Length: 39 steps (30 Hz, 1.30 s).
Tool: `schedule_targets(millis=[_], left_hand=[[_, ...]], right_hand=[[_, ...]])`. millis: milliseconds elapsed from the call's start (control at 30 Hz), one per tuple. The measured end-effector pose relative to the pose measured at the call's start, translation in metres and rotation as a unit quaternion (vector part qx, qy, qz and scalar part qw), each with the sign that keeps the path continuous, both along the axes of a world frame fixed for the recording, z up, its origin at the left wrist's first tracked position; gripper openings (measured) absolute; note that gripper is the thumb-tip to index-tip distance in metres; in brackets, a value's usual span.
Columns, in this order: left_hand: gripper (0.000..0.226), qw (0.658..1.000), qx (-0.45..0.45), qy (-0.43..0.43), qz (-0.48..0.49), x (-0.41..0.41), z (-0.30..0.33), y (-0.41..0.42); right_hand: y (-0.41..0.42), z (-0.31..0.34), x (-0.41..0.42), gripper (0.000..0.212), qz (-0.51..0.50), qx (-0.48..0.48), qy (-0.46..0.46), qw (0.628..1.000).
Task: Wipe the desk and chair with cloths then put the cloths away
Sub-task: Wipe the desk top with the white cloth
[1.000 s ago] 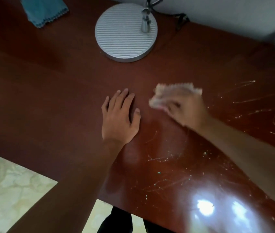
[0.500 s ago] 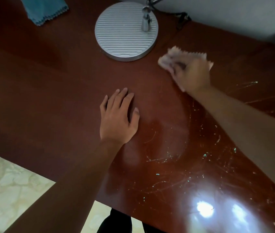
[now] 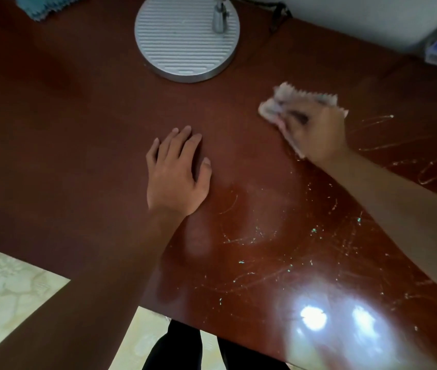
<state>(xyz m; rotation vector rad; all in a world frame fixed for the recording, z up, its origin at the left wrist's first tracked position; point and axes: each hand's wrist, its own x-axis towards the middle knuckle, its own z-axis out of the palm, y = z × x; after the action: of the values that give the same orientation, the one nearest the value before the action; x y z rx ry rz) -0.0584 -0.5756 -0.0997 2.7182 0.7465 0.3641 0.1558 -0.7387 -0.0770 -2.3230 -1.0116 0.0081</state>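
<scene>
Desk [image 3: 78, 129] first: streaks lie near me and off to my right. My left hand [image 3: 176, 173] rests flat, fingers straight. Farther out, my right hand [image 3: 316, 132] clutches the cloth [image 3: 286, 102], pressed down beside the lamp base [image 3: 186, 36]; it is the nearer one to the streaks.

Dim room; two glare spots on glossy worktop [image 3: 78, 129] at lower right. Right hand [image 3: 316, 132] motion-blurred. Left side shadowed; wide-angle edge bending.
</scene>
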Motion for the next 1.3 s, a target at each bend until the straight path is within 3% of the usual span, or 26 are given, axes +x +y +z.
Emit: schedule_targets(millis=[67, 133, 267, 333, 433, 533, 600, 700, 767, 900, 967, 1033, 1167, 1200, 1300], left_hand=[[0.047, 1.0, 0.001, -0.004, -0.002, 0.0, -0.002, 0.0], [0.046, 1.0, 0.001, -0.003, -0.003, 0.0, -0.003, 0.0], [0.047, 1.0, -0.004, -0.003, -0.001, 0.001, -0.001, 0.0], [0.047, 1.0, -0.005, -0.004, -0.002, 0.0, -0.003, 0.0], [0.047, 1.0, 0.001, -0.004, -0.004, 0.001, -0.005, 0.001], [0.047, 1.0, 0.002, -0.009, 0.0, 0.001, -0.005, 0.001], [0.048, 1.0, 0.0, -0.009, -0.003, 0.0, -0.004, 0.0], [0.049, 1.0, -0.004, -0.004, -0.001, 0.0, -0.003, 0.0], [0.05, 1.0, -0.005, 0.001, 0.0, 0.001, -0.001, -0.001], [0.05, 1.0, -0.009, 0.0, -0.003, 0.001, -0.001, -0.001], [0.049, 1.0, -0.009, -0.002, 0.001, 0.001, -0.002, 0.0], [0.05, 1.0, -0.007, 0.002, 0.003, 0.001, -0.002, -0.001], [0.049, 1.0, -0.007, 0.0, -0.001, 0.001, 0.0, -0.002], [0.049, 1.0, -0.007, -0.004, -0.001, 0.001, 0.001, -0.003], [0.05, 1.0, -0.008, -0.004, 0.0, 0.001, 0.001, -0.002]], right_hand=[[0.001, -0.006, 0.01, 0.024, -0.068, -0.007, 0.018, 0.997], [-0.006, -0.01, -0.023, 0.023, -0.054, -0.005, 0.026, 0.998], [-0.055, -0.008, -0.132, 0.016, 0.152, 0.016, 0.027, 0.988], [-0.075, -0.003, -0.123, 0.017, 0.195, 0.005, 0.024, 0.981], [-0.069, 0.001, -0.052, 0.021, 0.036, -0.051, 0.009, 0.998], [-0.04, -0.003, -0.019, 0.023, -0.093, -0.015, -0.001, 0.996], [-0.028, -0.005, -0.056, 0.021, -0.066, 0.006, 0.016, 0.998], [-0.048, -0.006, -0.126, 0.017, 0.073, 0.004, 0.004, 0.997], [-0.064, -0.002, -0.116, 0.017, 0.111, 0.001, 0.012, 0.994], [-0.063, 0.0, -0.019, 0.026, -0.09, -0.046, -0.025, 0.995], [-0.054, -0.002, -0.011, 0.026, -0.141, -0.031, -0.018, 0.989], [-0.049, -0.008, -0.047, 0.022, -0.113, -0.019, -0.009, 0.993], [-0.068, -0.008, -0.086, 0.015, 0.036, -0.013, -0.043, 0.998], [-0.071, -0.005, -0.068, 0.017, 0.031, -0.014, -0.044, 0.998], [-0.07, 0.0, -0.012, 0.023, -0.12, -0.025, -0.039, 0.992]])
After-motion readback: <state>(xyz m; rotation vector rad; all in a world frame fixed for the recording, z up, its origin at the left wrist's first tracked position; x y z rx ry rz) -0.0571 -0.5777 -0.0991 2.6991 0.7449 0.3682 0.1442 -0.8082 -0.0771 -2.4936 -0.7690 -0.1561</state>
